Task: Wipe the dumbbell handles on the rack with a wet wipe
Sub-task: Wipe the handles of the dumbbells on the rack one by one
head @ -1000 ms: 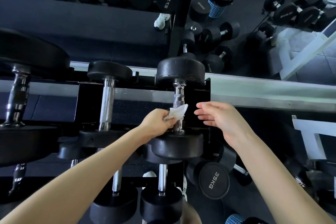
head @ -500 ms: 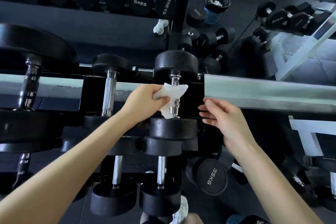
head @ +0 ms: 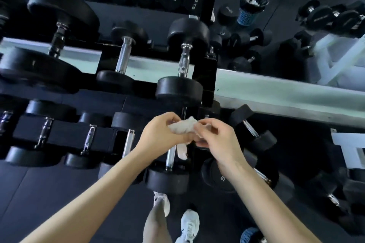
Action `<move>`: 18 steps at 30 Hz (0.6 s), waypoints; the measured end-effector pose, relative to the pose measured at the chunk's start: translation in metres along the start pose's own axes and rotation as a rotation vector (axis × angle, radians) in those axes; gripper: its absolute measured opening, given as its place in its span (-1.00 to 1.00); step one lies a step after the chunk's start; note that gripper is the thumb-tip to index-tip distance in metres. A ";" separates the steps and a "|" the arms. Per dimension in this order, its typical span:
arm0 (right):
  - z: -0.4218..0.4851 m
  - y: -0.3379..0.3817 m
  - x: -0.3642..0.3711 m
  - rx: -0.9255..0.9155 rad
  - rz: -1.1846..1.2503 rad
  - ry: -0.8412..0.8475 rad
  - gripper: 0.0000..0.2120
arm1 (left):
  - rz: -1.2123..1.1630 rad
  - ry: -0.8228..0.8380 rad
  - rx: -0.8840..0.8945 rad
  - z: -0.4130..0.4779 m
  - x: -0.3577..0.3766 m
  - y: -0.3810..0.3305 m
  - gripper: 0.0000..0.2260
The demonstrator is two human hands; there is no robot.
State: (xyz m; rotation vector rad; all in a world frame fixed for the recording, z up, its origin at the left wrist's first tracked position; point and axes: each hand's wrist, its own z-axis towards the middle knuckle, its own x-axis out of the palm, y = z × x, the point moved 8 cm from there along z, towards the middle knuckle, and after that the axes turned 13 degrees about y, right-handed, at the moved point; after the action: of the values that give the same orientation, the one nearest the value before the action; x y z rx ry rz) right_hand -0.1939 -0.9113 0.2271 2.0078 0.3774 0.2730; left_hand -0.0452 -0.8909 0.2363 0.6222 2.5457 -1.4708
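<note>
Upper tier, far left: a large black dumbbell [head: 49, 45] sits across the rack [head: 205, 77], its handle dark and partly shadowed. Next along, a smaller dumbbell with a bright bare handle [head: 122, 56]. Right of that, a third dumbbell; its knurled chrome handle [head: 184, 61] is uncovered and no hand touches it. Lower tier: several short handles show between black heads.

Centre, in front of the lower tier: the left hand [head: 161, 134] is closed around a crumpled white wet wipe [head: 182, 127], fingers curled over its left portion. A strip of the wipe hangs below. The right hand [head: 217, 140] pinches the right edge of the same wipe, fingertips bent inward. The wipe is held between both hands, clear of any handle.

Far right: loose dumbbells lie on the floor.
</note>
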 end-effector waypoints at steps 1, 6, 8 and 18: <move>-0.003 -0.014 -0.005 0.021 0.006 -0.013 -0.96 | -0.126 0.013 -0.013 -0.003 0.011 0.016 -0.74; -0.010 -0.098 -0.010 0.183 -0.057 -0.003 -0.92 | -0.285 -0.058 -0.182 -0.011 0.047 0.098 -0.97; -0.006 -0.133 -0.005 0.236 -0.071 -0.014 -0.88 | -0.259 -0.093 -0.261 -0.005 0.058 0.130 -0.97; 0.058 -0.225 0.039 0.182 -0.234 -0.120 -0.81 | -0.232 0.031 -0.209 0.068 0.081 0.227 -0.78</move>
State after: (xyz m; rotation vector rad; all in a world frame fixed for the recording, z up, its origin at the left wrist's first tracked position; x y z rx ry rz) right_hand -0.1699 -0.8495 0.0007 2.1218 0.5716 -0.0296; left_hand -0.0303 -0.8264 -0.0054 0.3317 2.8255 -1.2389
